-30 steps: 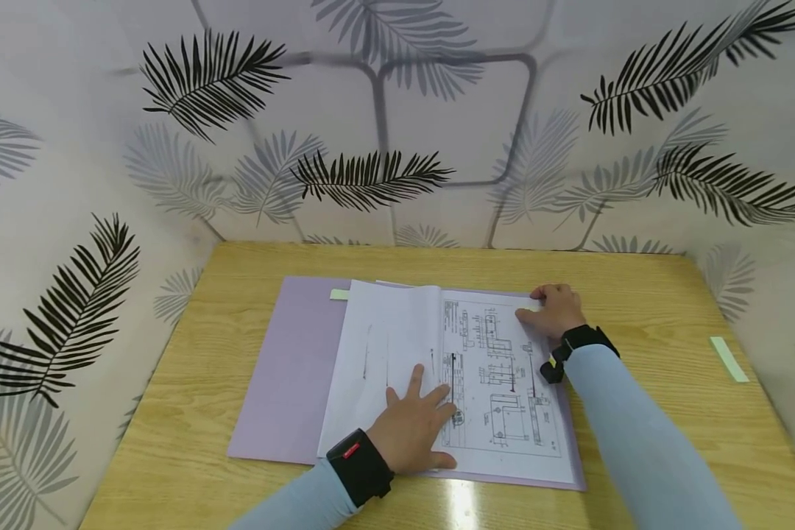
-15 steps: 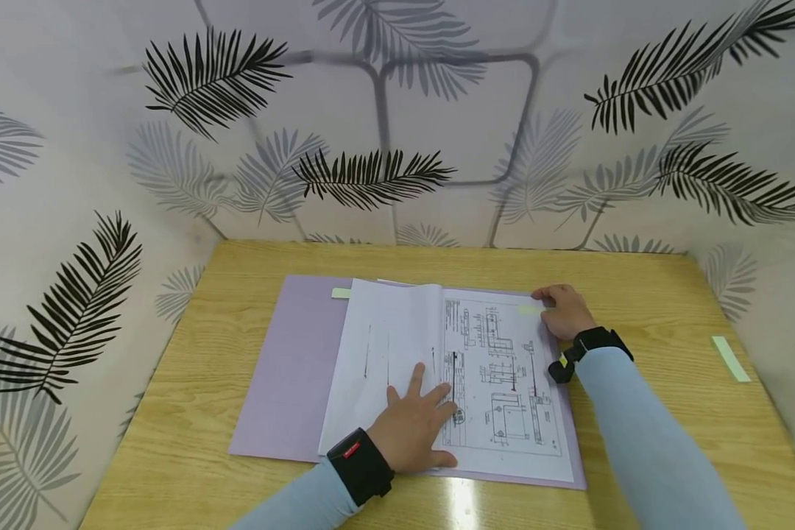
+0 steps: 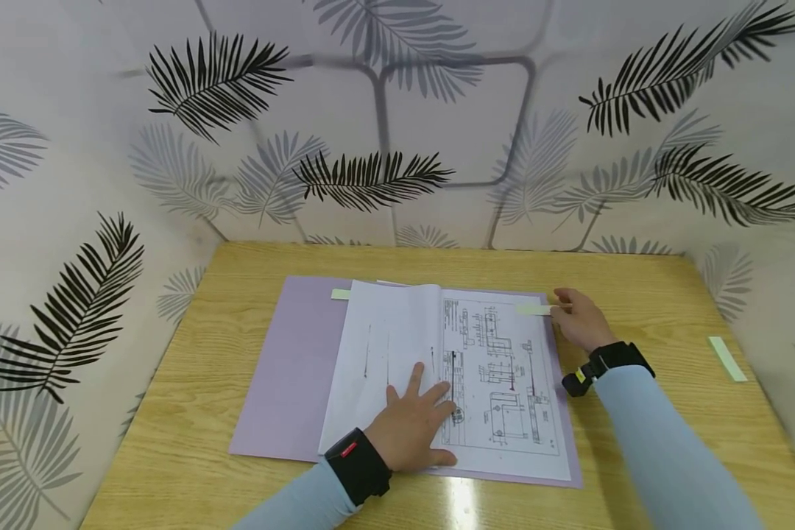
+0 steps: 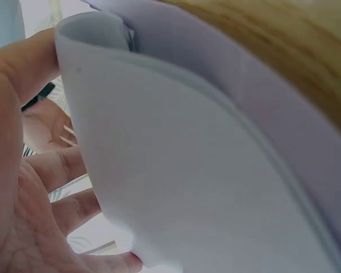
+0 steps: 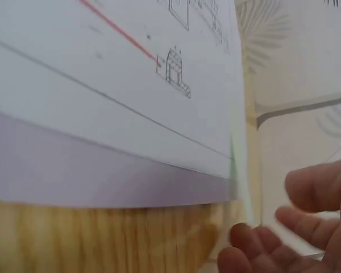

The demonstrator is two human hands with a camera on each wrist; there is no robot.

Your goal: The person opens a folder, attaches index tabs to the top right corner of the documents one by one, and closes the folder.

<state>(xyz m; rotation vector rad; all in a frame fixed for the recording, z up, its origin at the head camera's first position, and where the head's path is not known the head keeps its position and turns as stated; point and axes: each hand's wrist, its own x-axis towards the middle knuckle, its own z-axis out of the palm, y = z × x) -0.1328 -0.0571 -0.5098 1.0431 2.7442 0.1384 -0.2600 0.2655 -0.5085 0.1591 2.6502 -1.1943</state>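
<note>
A purple folder (image 3: 291,368) lies spread on the table, with a stack of white paper in it. Its right page (image 3: 470,434) bears line drawings. My left hand (image 3: 407,430) rests spread on the paper near the fold; the left wrist view shows its fingers beside the curved sheets (image 4: 176,153). At the page's upper right edge is a pale green sticky tab (image 3: 533,310), its thin free end reaching towards my right hand (image 3: 578,318). In the right wrist view the thumb and fingers (image 5: 310,187) stand apart, right beside the tab.
Another pale green strip (image 3: 727,359) is stuck on the wooden table (image 3: 642,302) at the right. A green tab (image 3: 340,294) shows at the left page's top corner. Leaf-patterned walls (image 3: 450,132) enclose the table's back and sides.
My right hand has moved right, off the page's upper right corner, and uncovered the green tab there. My left hand has stayed in place.
</note>
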